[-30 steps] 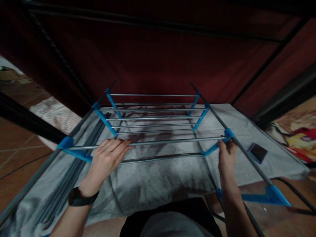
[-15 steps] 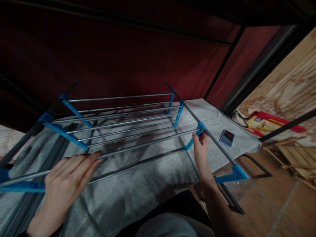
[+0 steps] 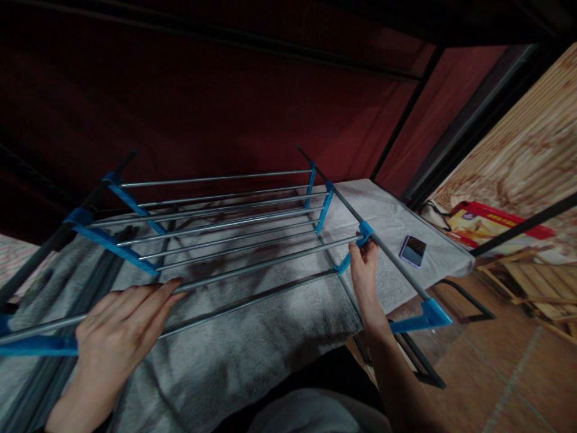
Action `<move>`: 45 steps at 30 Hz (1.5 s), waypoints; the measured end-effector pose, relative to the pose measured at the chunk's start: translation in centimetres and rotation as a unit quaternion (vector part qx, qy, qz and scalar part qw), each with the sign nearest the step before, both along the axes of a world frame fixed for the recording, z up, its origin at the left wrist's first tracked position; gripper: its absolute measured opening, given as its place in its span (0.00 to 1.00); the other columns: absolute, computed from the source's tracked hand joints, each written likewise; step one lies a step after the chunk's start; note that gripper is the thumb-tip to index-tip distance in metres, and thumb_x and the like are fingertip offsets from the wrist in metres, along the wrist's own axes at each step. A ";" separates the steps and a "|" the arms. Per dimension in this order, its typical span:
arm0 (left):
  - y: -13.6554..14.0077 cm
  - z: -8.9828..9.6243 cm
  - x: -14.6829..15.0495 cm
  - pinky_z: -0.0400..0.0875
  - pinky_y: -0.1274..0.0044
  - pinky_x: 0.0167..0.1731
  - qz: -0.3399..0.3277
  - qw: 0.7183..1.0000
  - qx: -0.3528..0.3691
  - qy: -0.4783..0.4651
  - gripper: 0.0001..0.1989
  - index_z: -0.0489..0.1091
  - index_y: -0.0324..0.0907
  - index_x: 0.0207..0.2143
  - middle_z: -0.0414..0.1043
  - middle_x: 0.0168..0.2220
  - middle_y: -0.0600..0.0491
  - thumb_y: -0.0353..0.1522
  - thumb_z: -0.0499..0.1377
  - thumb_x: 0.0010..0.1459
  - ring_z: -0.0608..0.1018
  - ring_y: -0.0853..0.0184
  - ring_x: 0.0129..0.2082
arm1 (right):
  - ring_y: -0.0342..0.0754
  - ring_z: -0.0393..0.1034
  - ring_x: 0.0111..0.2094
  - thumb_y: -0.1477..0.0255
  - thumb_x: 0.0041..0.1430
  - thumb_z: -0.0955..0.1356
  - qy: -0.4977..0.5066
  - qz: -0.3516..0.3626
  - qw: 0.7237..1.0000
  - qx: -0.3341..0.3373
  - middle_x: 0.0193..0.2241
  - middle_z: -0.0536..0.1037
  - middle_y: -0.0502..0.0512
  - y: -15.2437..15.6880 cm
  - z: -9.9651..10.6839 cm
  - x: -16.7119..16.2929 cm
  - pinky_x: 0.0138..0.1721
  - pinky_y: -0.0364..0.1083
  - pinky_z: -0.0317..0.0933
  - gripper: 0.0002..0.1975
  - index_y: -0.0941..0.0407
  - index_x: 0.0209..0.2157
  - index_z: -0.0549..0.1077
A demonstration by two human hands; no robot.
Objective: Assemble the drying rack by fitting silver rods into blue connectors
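A rack frame of grey metal tubes (image 3: 252,264) and blue plastic brackets (image 3: 325,207) lies on its side across a grey blanket (image 3: 252,349). My left hand (image 3: 126,322) is wrapped over the nearest long tube, toward its left end. At that tube's right end, my right hand (image 3: 364,264) grips the blue bracket where it meets the dark side pole (image 3: 396,258). The thumb presses near the joint; some fingers are hidden behind the bracket. Another blue bracket (image 3: 424,316) sits at the near end of this pole.
A phone (image 3: 413,251) lies on the blanket right of the rack. Several loose dark tubes (image 3: 85,307) rest at the left. Beyond the bed's edge are a red and yellow box (image 3: 491,225) and a wooden slatted piece (image 3: 536,282). A dark red curtain (image 3: 216,114) hangs behind.
The view has shifted slightly, so the rack's left end appears a little farther left and lower. Both hands keep the same holds.
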State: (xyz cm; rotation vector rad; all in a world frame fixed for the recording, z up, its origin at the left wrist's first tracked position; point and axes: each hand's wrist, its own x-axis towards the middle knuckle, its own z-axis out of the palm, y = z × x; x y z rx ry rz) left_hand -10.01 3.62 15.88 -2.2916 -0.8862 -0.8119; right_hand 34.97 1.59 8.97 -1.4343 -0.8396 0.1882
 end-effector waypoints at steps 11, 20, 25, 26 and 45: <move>0.0 0.4 0.3 0.65 0.71 0.34 -0.003 1.000 0.004 -0.005 0.11 0.74 0.41 0.49 0.77 0.33 0.51 0.34 0.60 0.67 0.75 0.61 0.31 | 0.57 0.68 0.61 0.57 0.62 0.68 0.006 -0.007 1.000 0.001 0.59 0.73 0.62 0.0 0.5 -0.3 0.67 0.60 0.57 0.26 0.53 0.58 0.68; -0.2 0.5 0.2 0.66 0.71 0.35 -0.003 1.000 -0.025 -0.015 0.12 0.73 0.44 0.51 0.78 0.34 0.51 0.35 0.59 0.67 0.76 0.60 0.32 | 0.57 0.67 0.62 0.55 0.62 0.68 -0.002 -0.004 1.000 -0.001 0.60 0.73 0.61 0.1 0.3 -0.1 0.68 0.61 0.55 0.28 0.52 0.59 0.67; -0.2 0.5 0.3 0.65 0.70 0.34 -0.002 0.999 -0.027 -0.024 0.13 0.74 0.45 0.52 0.78 0.33 0.51 0.35 0.60 0.66 0.76 0.60 0.31 | 0.57 0.68 0.61 0.56 0.62 0.68 0.001 -0.007 1.000 -0.005 0.59 0.73 0.62 0.0 0.4 -0.2 0.67 0.60 0.56 0.27 0.53 0.59 0.68; -0.2 0.5 0.3 0.65 0.70 0.34 -0.002 0.999 -0.027 -0.025 0.13 0.74 0.45 0.52 0.78 0.32 0.51 0.35 0.60 0.66 0.77 0.60 0.31 | 0.58 0.68 0.61 0.56 0.62 0.68 0.000 -0.010 1.000 -0.006 0.59 0.73 0.63 0.1 0.4 -0.2 0.67 0.60 0.56 0.28 0.53 0.59 0.68; 0.1 0.3 -0.2 0.66 0.72 0.34 -0.012 1.000 -0.009 -0.017 0.12 0.74 0.43 0.49 0.79 0.32 0.52 0.31 0.64 0.63 0.77 0.62 0.30 | 0.59 0.68 0.61 0.55 0.62 0.68 -0.006 -0.001 1.000 -0.002 0.60 0.73 0.64 0.3 0.3 -0.1 0.67 0.62 0.56 0.29 0.53 0.60 0.67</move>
